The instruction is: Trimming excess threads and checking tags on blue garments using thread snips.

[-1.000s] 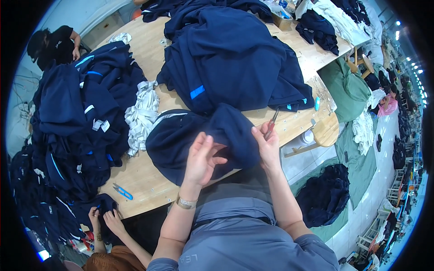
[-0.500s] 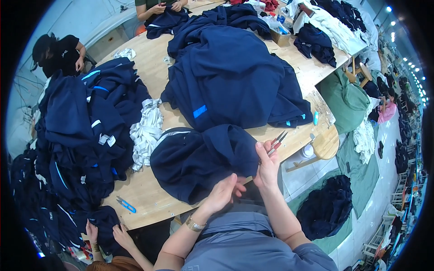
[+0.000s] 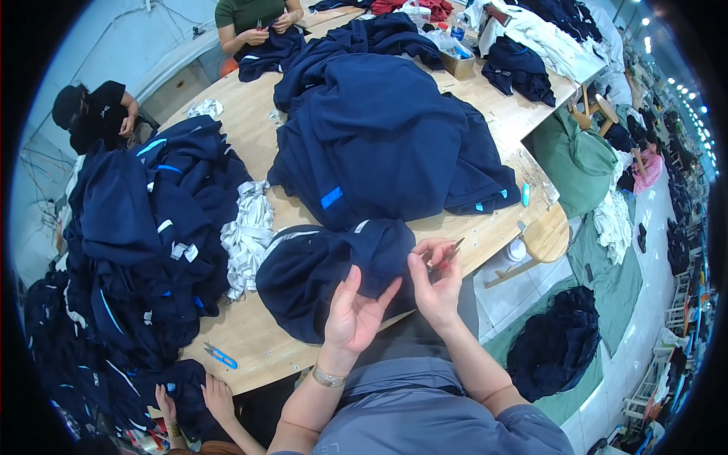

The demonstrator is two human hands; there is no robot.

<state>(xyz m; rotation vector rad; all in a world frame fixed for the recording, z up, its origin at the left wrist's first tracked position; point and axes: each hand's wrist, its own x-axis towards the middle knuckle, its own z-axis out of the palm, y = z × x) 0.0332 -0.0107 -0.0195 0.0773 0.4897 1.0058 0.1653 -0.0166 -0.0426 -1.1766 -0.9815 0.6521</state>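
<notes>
Navy cloth covers most of the wooden table: one dark garment lies bunched at the near edge, straight in front of the person, and both hands are on it. The left hand is spread open, palm up and fingers loosely splayed, resting against the garment's near fold without gripping it. The right hand is curled closed around a small pair of thread snips, its thumb and fingers pinching the fabric edge beside the tool. Two larger heaps of navy garments sit on the table, one big pile in the middle and one pile along the left side, with a single wad of white fabric strips between the left pile and the held garment. One blue-handled clipper lies alone on bare wood near the front-left corner. Three other people work around the table, counting the pair of hands at the lower left.
</notes>
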